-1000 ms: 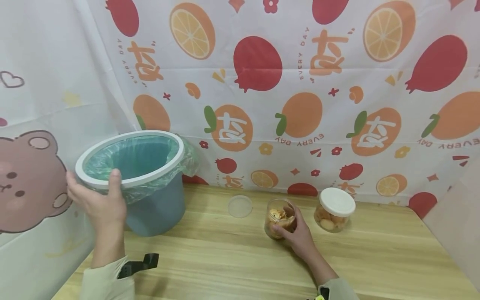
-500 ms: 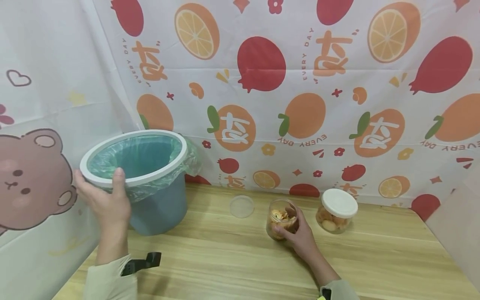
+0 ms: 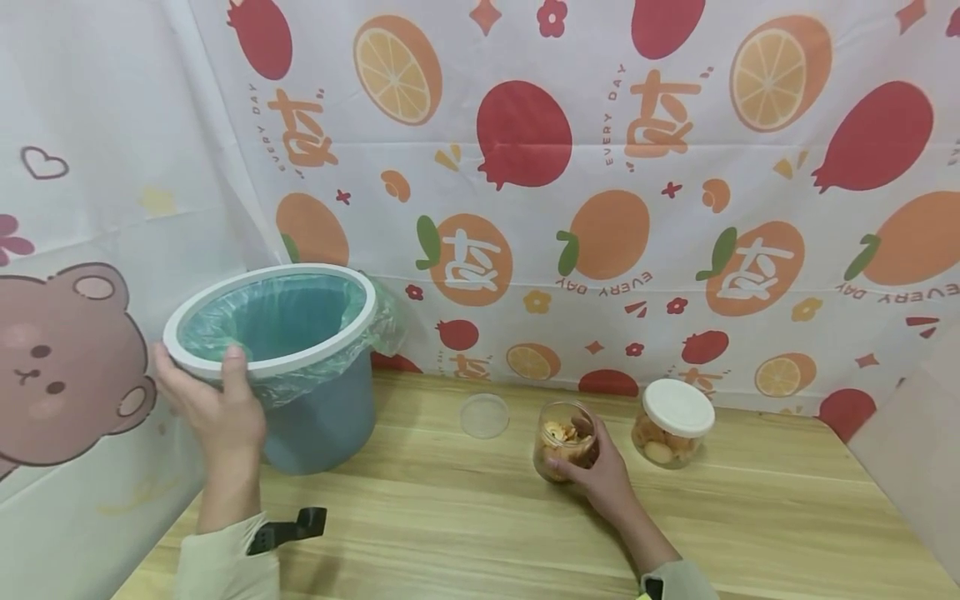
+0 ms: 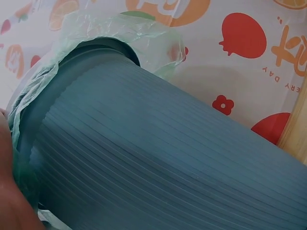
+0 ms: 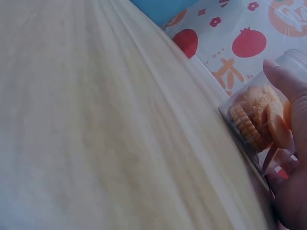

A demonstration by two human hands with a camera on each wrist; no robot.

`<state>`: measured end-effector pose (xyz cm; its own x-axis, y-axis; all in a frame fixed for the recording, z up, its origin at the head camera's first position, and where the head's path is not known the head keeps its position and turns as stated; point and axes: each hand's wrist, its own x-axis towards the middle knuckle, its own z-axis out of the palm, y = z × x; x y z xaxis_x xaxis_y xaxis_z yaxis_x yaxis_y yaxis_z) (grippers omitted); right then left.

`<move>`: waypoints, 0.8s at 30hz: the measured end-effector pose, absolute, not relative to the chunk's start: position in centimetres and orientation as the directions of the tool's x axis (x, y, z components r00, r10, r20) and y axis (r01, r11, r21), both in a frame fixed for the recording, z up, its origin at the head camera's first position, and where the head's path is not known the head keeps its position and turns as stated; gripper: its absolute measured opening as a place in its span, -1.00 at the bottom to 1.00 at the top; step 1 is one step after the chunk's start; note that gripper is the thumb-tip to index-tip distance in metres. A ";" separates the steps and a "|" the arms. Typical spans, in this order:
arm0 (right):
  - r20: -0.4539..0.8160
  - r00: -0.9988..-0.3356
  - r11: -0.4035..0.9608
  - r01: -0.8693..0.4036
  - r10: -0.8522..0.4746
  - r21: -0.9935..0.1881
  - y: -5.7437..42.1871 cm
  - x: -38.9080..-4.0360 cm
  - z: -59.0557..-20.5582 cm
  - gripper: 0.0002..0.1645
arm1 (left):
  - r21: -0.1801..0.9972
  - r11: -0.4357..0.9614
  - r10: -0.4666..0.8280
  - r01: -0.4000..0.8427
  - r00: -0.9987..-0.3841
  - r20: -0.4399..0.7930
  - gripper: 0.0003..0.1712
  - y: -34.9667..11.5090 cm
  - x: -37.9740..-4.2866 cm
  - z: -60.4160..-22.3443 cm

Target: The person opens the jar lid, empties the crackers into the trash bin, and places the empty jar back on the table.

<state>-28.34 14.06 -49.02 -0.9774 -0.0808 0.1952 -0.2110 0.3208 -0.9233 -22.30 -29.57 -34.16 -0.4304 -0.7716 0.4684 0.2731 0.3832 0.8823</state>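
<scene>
My left hand (image 3: 221, 408) lies against the near left side of the blue-grey trash bin (image 3: 322, 425), its straight thumb up at the white rim and its fingers spread along the outside. In the left wrist view the bin's ribbed wall (image 4: 158, 139) fills the middle, with part of the hand (image 4: 14, 191) at the left edge by the rim. My right hand (image 3: 603, 471) grips an uncovered clear jar (image 3: 547, 458) around its side. Crackers (image 5: 259, 117) show inside it, some with ridged edges. The jar stands upright on the table.
A translucent round lid (image 3: 483, 415) lies flat between bin and jar. To the jar's right stands another jar (image 3: 663, 446), filled with round biscuits under a white lid (image 3: 678, 407). A green bag (image 3: 300, 379) lines the bin. Fruit-printed cloth (image 3: 525, 242) hangs behind the wooden table (image 3: 465, 517).
The head view has shifted slightly. Both hands keep their places, left at the bin's rim and right around the uncovered jar; the bin, lid and second jar stay put.
</scene>
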 end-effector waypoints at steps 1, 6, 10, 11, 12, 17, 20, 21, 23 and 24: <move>0.193 -0.978 0.317 -0.208 -0.077 -0.925 14.0 -28.3 -49.0 0.12 | 0.883 0.384 -0.774 0.269 -0.428 0.467 -0.01 -29.6 -22.3 -34.2; 0.202 -0.978 0.304 -0.207 -0.050 -0.930 13.6 -28.1 -48.8 0.09 | 0.886 0.387 -0.777 0.256 -0.427 0.463 -0.02 -29.8 -22.2 -34.2; 0.208 -0.978 0.295 -0.209 -0.033 -0.933 13.3 -27.6 -48.2 0.09 | 0.885 0.389 -0.773 0.257 -0.431 0.465 -0.01 -29.8 -22.2 -34.3; 0.203 -0.979 0.288 -0.204 -0.034 -0.936 13.2 -27.5 -48.0 0.10 | 0.884 0.389 -0.772 0.259 -0.431 0.467 -0.02 -29.8 -22.2 -34.4; 0.199 -0.979 0.286 -0.202 -0.037 -0.937 13.1 -27.3 -47.8 0.10 | 0.882 0.391 -0.771 0.262 -0.429 0.470 -0.02 -29.8 -22.1 -34.4; 0.211 -0.976 0.272 -0.219 -0.060 -0.937 12.2 -26.5 -46.0 0.11 | 0.880 0.393 -0.768 0.266 -0.432 0.473 -0.05 -29.8 -22.1 -34.5; 0.236 -0.969 0.270 -0.247 -0.074 -0.930 11.6 -26.3 -44.5 0.09 | 0.879 0.393 -0.767 0.271 -0.431 0.475 -0.05 -29.8 -22.1 -34.5; 0.243 -0.967 0.272 -0.256 -0.081 -0.927 11.4 -26.3 -44.0 0.08 | 0.877 0.393 -0.767 0.276 -0.427 0.478 -0.05 -29.8 -22.1 -34.5; 0.260 -0.960 0.273 -0.278 -0.100 -0.921 10.8 -26.3 -42.7 0.07 | 0.873 0.396 -0.769 0.285 -0.417 0.484 -0.05 -29.9 -22.1 -34.4; 0.270 -0.956 0.275 -0.291 -0.112 -0.916 10.5 -26.3 -42.0 0.06 | 0.873 0.395 -0.772 0.286 -0.412 0.484 -0.05 -29.9 -22.1 -34.3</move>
